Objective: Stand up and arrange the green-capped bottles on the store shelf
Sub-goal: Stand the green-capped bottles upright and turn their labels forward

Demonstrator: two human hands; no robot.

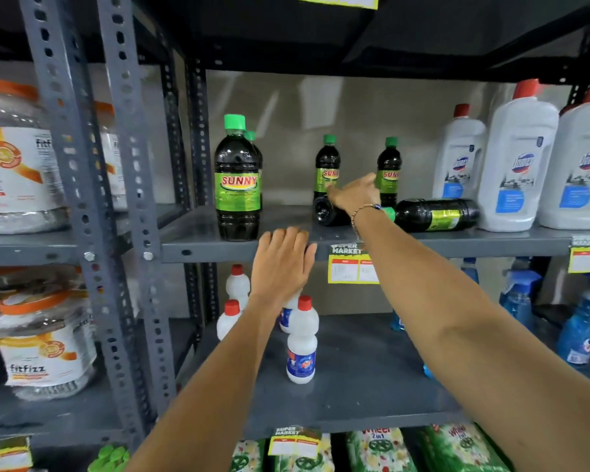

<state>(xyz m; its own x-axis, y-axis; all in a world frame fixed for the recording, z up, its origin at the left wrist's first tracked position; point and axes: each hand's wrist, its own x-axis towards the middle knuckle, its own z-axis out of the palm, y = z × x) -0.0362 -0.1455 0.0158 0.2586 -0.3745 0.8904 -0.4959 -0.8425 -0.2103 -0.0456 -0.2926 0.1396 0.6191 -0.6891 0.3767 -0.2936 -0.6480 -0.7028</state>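
Dark green-capped Sunny bottles stand on a grey metal shelf point(286, 248). A large one point(237, 180) stands at the front left with another right behind it. Two smaller ones point(326, 165) point(389, 170) stand at the back. Two bottles lie on their sides: one point(435, 215) points its cap left, and the other point(327, 211) shows its base. My right hand point(355, 192) reaches over the lying bottle with the base showing and touches it, though its grip is hidden. My left hand point(281, 264) rests flat and open on the shelf's front edge.
White red-capped jugs point(518, 165) crowd the shelf's right end. Small white bottles point(302, 342) and blue spray bottles point(581, 332) stand on the shelf below. Big jars point(17, 158) fill the left rack behind perforated uprights point(69, 137). Yellow price tags point(351, 267) hang on the shelf edge.
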